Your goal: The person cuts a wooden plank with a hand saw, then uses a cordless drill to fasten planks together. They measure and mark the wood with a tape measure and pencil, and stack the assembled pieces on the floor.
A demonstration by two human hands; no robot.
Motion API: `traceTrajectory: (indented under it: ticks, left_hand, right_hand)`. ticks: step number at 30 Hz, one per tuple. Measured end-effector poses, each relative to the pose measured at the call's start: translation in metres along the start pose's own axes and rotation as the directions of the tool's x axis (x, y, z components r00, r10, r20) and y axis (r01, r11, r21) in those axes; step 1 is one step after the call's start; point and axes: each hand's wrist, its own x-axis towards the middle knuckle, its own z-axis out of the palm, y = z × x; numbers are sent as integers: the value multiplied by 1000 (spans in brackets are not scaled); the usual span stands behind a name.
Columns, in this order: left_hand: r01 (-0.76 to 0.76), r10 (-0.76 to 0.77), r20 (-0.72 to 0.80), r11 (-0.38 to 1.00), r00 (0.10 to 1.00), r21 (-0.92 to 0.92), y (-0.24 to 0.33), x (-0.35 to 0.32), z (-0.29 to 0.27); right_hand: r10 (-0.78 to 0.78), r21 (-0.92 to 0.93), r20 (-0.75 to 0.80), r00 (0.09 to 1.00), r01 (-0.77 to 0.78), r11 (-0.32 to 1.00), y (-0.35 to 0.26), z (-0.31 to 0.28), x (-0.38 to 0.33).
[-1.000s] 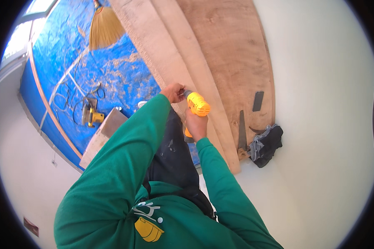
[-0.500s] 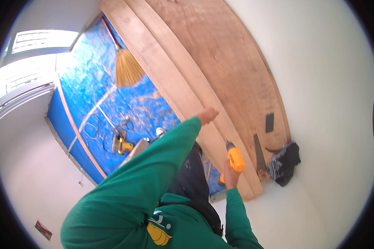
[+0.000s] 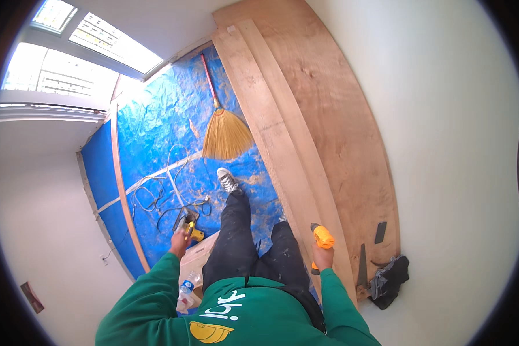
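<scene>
My right hand point(image 3: 323, 257) grips a yellow-orange cordless drill point(image 3: 323, 236) by its handle, its dark chuck pointing away from me over the long narrow boards point(image 3: 282, 150). On the left, my left hand point(image 3: 179, 243) is held low with its fingers curled; what they hold, if anything, cannot be made out. In the view, it overlaps the edge of a yellow corded circular saw point(image 3: 197, 234) on the floor; whether they touch is unclear. To the right of the drill, a handsaw point(image 3: 362, 266) lies on a wide plywood sheet point(image 3: 352, 150).
A straw broom point(image 3: 228, 135) with a red handle lies on the blue floor sheet point(image 3: 155, 121). Loose cable point(image 3: 150, 202) spreads beside the circular saw. A plastic bottle point(image 3: 188, 284) is near my left side. Dark cloth point(image 3: 390, 282) and a dark flat block point(image 3: 380, 232) rest toward the right wall.
My left hand has swung from above the boards across to the left, near the circular saw. My right hand still holds the drill. The view has shifted, bringing my legs and the bottle into sight.
</scene>
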Motion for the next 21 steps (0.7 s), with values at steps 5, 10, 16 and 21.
traceTrajectory:
  ticks: [5,10,16,21]
  left_hand:
    - [335,-335,7,941,942,-50,-42,-14,-39]
    - [113,-25,425,977,905,-183,14,16,-28]
    - [-305,307,294,951,905,-54,179,83,-58]
    - [-238,316,47,796,948,-556,281,99,-119]
  right_hand:
    - [-153,-6,15,988,153,988,-92,54,24]
    - [-107,-79,87,990,114,990,-232,90,19]
    - [-244,116,99,965,232,966,-362,130,-5]
    - [-287,83,144,947,277,957,-426,156,22]
